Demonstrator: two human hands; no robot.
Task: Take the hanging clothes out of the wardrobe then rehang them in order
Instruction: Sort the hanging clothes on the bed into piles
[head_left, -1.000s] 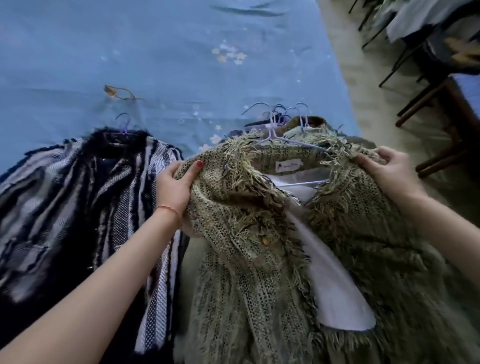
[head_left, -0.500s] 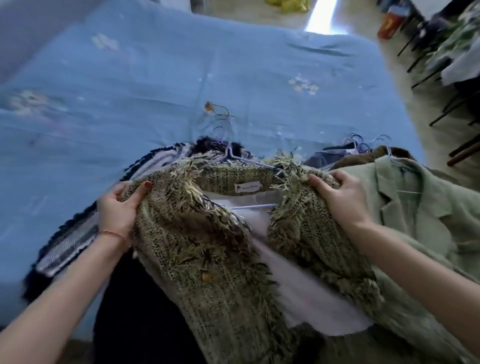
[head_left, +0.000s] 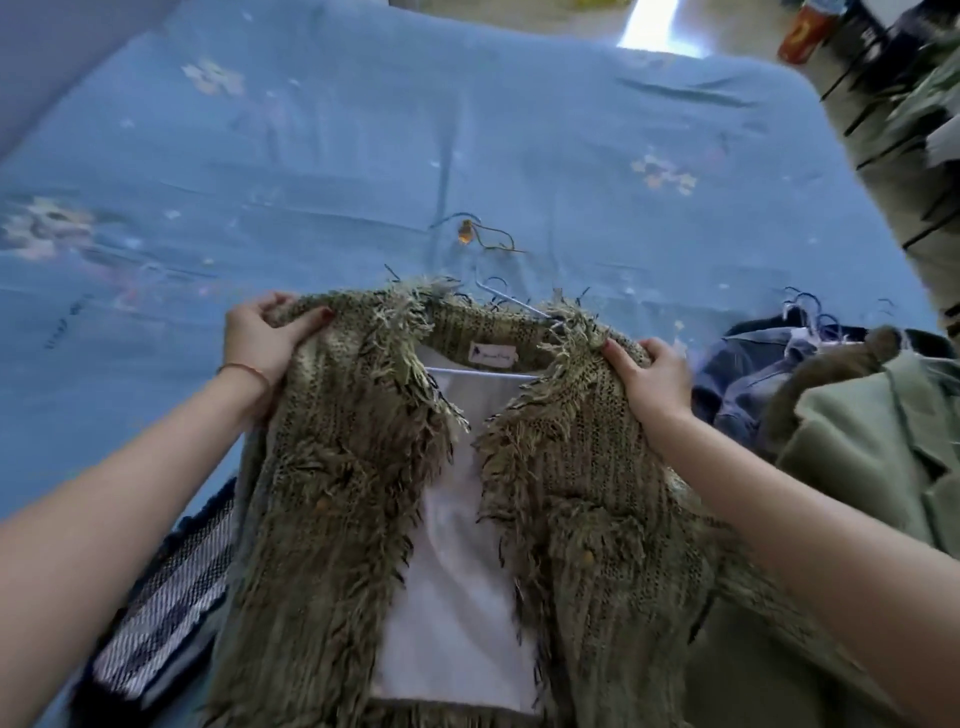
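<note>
Both hands hold a shaggy olive-green jacket (head_left: 353, 467) by its shoulders over a blue bedspread (head_left: 467, 130). The left hand (head_left: 262, 340) grips the left shoulder, thumb on top and fingers curled under the fabric; the right hand (head_left: 649, 376) grips the right shoulder the same way, fingers folded over the fringed edge. Between the two grips the collar lies open, showing a small white label (head_left: 492, 356) and the pale lining (head_left: 457, 571) running down toward the person. A thin wire hanger (head_left: 511, 304) sits inside the jacket, its hook poking out past the collar, away from the hands. Just beyond that hook a small orange-tipped cord (head_left: 475, 236) lies on the bedspread. Below the left forearm, a dark and white striped garment (head_left: 166, 613) peeks out from under the jacket. Outside the right grip lies a heap of clothes: a pale green blazer (head_left: 872, 457), something of blue denim (head_left: 743, 384), and a cluster of hanger hooks (head_left: 810, 312).
</note>
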